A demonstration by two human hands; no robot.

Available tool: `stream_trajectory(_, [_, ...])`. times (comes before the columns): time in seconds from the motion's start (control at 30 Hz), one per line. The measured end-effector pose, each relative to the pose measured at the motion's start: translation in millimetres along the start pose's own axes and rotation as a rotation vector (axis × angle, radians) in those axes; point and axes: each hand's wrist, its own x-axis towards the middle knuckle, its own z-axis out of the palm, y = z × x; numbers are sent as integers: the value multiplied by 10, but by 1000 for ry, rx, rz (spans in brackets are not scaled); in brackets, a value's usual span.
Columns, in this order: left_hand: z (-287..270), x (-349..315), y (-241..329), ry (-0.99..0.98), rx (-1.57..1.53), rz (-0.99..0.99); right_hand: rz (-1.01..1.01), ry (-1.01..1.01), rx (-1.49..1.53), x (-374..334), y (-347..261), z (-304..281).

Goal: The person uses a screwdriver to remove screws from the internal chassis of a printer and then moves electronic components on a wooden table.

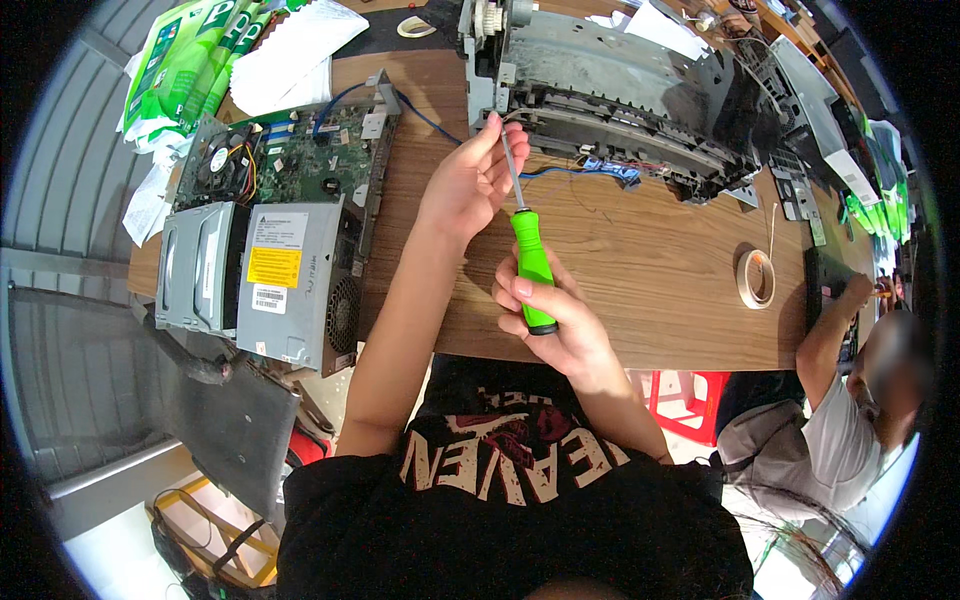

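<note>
My right hand (552, 308) is wrapped round the green handle of a screwdriver (537, 262), its thumb lying along the side. The thin metal shaft points up and away, toward the near left corner of a partly stripped printer frame (620, 75). At that corner my left hand (473, 180) has its thumb and curled fingers about the shaft close to its tip. Whether the tip sits in a screw is too small to tell. Blue wires (560, 171) run along the frame's near edge, just right of my left hand.
An opened computer chassis with a silver power supply (300, 230) and a green circuit board (290, 160) stands at left. Green packages (190, 70) lie behind it. A tape roll (755, 278) rests at right; beyond it a person (840, 410) sits. Another tape roll (416, 27) lies at the back.
</note>
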Motion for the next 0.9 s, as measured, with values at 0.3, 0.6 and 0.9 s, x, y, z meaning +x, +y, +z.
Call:
stream_trajectory(0.3, [-4,-10,-61,35,-122,100,-52,33,-149,-134,-24,35])
stream_trajectory(0.6, [21,-227,-218,104,42,177,-189,-56,-320,-579,-133,-374])
stream_trajectory(0.9, [911,-140,-1465,-717,1022,188,-460,67,-171,-1546,-425,-1074])
